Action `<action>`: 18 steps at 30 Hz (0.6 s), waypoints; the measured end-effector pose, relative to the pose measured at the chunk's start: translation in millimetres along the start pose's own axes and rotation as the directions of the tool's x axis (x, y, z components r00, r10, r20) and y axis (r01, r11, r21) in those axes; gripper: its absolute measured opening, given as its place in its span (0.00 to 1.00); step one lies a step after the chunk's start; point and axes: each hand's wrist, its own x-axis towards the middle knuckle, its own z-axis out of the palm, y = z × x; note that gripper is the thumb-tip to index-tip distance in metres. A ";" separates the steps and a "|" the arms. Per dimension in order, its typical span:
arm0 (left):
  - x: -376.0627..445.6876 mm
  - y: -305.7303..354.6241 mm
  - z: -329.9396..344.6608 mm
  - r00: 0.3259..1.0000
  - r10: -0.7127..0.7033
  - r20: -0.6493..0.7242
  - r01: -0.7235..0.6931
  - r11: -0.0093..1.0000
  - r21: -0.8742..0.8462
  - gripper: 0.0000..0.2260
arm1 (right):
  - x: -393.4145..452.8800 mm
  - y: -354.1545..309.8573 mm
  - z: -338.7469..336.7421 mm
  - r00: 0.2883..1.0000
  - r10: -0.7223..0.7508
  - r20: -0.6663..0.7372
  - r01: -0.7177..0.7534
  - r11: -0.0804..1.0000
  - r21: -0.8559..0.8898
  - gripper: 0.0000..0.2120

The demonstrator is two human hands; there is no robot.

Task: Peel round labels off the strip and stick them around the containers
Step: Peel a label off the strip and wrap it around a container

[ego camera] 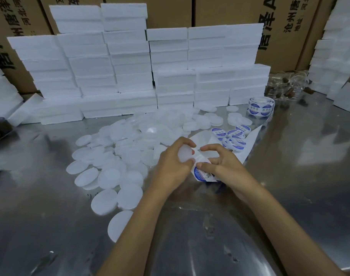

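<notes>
I am looking down at a shiny steel table [289, 176] from a head camera. My left hand [171, 166] curls round a plain white round container [185, 156], thumb and fingers gripping its rim, just near of the middle of the scene. My right hand [223, 164], just to its right, pinches the label strip [202, 172]; its fingertips sit on a blue-and-white round label [199, 173] at the strip's near end. The two hands almost touch.

A loose spread of unlabelled white containers [114, 156] lies to the left and far side of my hands. A small cluster of labelled containers [232, 137] sits just far and right of them. Farther right, by the stacked white foam boxes [130, 66], stands the label roll [260, 106], its backing paper trailing toward me. Brown cartons [279, 26] line the far wall.

I judge this to be the peeling or placing step for the container in my left hand; I cannot tell whether the label's edge has lifted. To do it well, I would bend the backing sharply away, take the label by its edge only, centre it over the container, then press from the middle outward so it lies without creases.
</notes>
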 end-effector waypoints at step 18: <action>6.3 -8.7 -7.6 0.992 -0.127 -0.013 0.127 0.991 -0.030 0.16 | -8.4 -4.8 -1.1 0.970 -0.236 0.059 0.240 0.966 -0.091 0.10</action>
